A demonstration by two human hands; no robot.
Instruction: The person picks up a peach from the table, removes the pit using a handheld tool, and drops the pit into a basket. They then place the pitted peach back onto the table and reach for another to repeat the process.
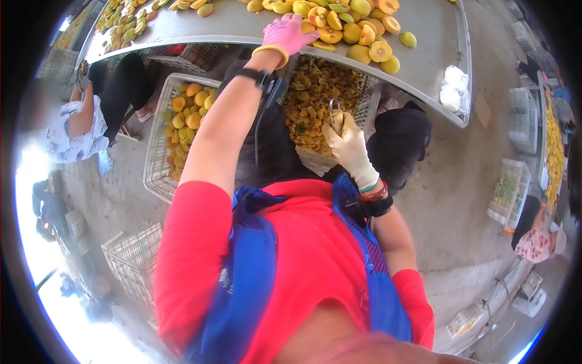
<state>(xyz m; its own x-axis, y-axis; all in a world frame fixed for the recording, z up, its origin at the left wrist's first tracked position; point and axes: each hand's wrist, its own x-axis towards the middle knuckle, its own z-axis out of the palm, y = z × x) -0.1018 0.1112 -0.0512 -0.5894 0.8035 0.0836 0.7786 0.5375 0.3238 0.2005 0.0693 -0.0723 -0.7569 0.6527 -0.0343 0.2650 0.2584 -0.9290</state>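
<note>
My left hand [286, 35], in a pink glove, rests at the near edge of a metal table, fingers stretched toward a heap of yellow-orange peaches [359, 30], many cut in halves. The thumb points at the nearest halves, and nothing shows in its grasp. Lower down, my right hand [350, 144], in a white glove, is closed round a small metal pitting tool [333, 105] with a curved, loop-like end; its handle is hidden in the fist. That hand hovers over a crate of brownish-yellow fruit scraps [318, 91] between my knees.
On the left stands a white crate [159, 136] of whole peaches. An overturned-looking basket [134, 258] lies behind it. The metal table [236, 27] carries another fruit pile [124, 24] and a white plastic bag [454, 88]. A co-worker [79, 121] sits at left; others are at far right.
</note>
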